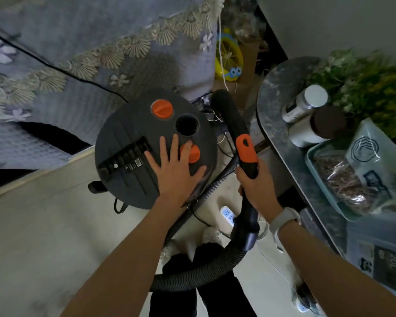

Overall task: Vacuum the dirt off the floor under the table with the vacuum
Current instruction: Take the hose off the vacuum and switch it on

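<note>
1. Pale tile floor (44, 236), dim light. Lace-trimmed blue floral cloth (82, 42) fills the far left, a black cord running across it.
2. Dark marbled table (281, 92) curves along the right edge. On it: two jars (306, 117), a teal tray (316, 170) with a bagged brown item, green plants (364, 83) at the far right.
3. White power strip (228, 213) lies on the floor between the forearms, near the person's feet.
4. Vacuum (146, 147): round dark grey canister, centre frame, just left of the table. Top carries two orange knobs and an open round port.
5. Left hand (176, 170): flat, fingers spread and straight, palm down on the canister top. Middle fingers touch the nearer orange knob (192, 153).
6. Right hand (256, 186): fingers wrapped around the black wand handle (246, 152), just below its orange section. White wristband (284, 219) on that wrist.
7. Ribbed black hose (204, 273) loops from the handle's near end, past the legs, toward the canister.
8. Wand sits just right of the canister, between it and the table edge, its far end pointing away from the person.
</note>
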Available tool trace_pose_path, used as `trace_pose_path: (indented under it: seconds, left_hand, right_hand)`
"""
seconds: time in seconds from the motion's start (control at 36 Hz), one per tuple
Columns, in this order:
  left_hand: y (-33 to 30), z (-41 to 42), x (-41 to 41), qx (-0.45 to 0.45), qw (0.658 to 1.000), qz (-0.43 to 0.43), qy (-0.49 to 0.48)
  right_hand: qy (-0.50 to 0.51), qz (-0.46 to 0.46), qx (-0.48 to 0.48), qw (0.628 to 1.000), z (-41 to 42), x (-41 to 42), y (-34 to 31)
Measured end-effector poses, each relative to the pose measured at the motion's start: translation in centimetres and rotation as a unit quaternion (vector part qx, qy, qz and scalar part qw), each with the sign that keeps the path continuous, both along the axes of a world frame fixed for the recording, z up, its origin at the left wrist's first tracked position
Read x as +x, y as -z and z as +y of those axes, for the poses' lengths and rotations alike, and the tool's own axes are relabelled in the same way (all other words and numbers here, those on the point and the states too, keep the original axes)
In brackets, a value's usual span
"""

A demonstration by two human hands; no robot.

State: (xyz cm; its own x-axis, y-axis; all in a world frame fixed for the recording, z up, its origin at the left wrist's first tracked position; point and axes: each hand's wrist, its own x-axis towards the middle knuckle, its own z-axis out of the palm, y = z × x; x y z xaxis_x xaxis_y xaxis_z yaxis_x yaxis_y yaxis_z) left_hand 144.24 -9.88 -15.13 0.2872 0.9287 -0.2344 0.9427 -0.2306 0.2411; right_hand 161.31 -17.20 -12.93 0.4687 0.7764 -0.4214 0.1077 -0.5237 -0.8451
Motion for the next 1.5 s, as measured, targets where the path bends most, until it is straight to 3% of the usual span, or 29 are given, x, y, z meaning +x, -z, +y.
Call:
trace_pose_path:
  seconds: [0.11, 0.19, 0.28, 0.39, 0.53, 0.58, 0.67, 0.75, 0.86, 0.94, 1.08, 1.5]
  left_hand:
    - [-1.0, -0.1, -0.9, 0.002, 0.99, -0.134, -0.051]
    - [-3.1, -0.6, -2.5, -0.01, 0.944, -0.29, -0.158]
    - [-6.1, -0.9, -3.7, -0.121, 0.855, -0.411, -0.293]
    - [-8.3, 0.0, -6.7, -0.251, 0.719, -0.519, -0.388]
    - [-8.8, -0.4, -8.2, -0.226, 0.694, -0.548, -0.41]
    - [-8.7, -1.2, -10.7, -0.202, 0.671, -0.567, -0.433]
    - [-7.9, -2.7, -14.3, -0.166, 0.7, -0.55, -0.425]
    - [-7.4, -3.6, -16.9, -0.139, 0.743, -0.515, -0.405]
    - [-6.8, -3.5, -19.4, -0.113, 0.784, -0.477, -0.382]
    - [-6.7, -2.7, -20.6, -0.103, 0.786, -0.48, -0.377]
    - [-6.2, -1.3, -21.9, -0.107, 0.779, -0.483, -0.385]
    - [-5.5, 0.9, -24.8, -0.124, 0.768, -0.502, -0.378]
  right_hand:
    - [-0.046, 0.041, 0.029, 0.998, 0.7, -0.9, -1.0]
    - [-0.109, 0.053, 0.066, 0.991, 0.9, -2.8, -1.8]
    - [-0.179, 0.057, 0.09, 0.978, 0.9, -5.8, -2.6]
    - [-0.316, 0.092, 0.062, 0.942, 0.7, -10.4, -3.5]
    - [-0.411, 0.098, 0.075, 0.903, 0.7, -12.1, -3.6]
    - [-0.42, -0.004, 0.13, 0.898, 1.7, -12.3, -3.4]
    - [-0.417, -0.235, 0.204, 0.854, 4.9, -12.0, -2.1]
    - [-0.476, -0.39, 0.203, 0.762, 8.6, -12.9, -1.2]
    - [-0.597, -0.462, 0.19, 0.628, 12.9, -15.2, 0.7]
    - [-0.617, -0.482, 0.203, 0.588, 14.8, -16.4, 1.7]
    - [-0.605, -0.5, 0.214, 0.582, 15.1, -16.2, 1.9]
    - [-0.491, -0.519, 0.135, 0.686, 16.1, -23.3, 2.0]
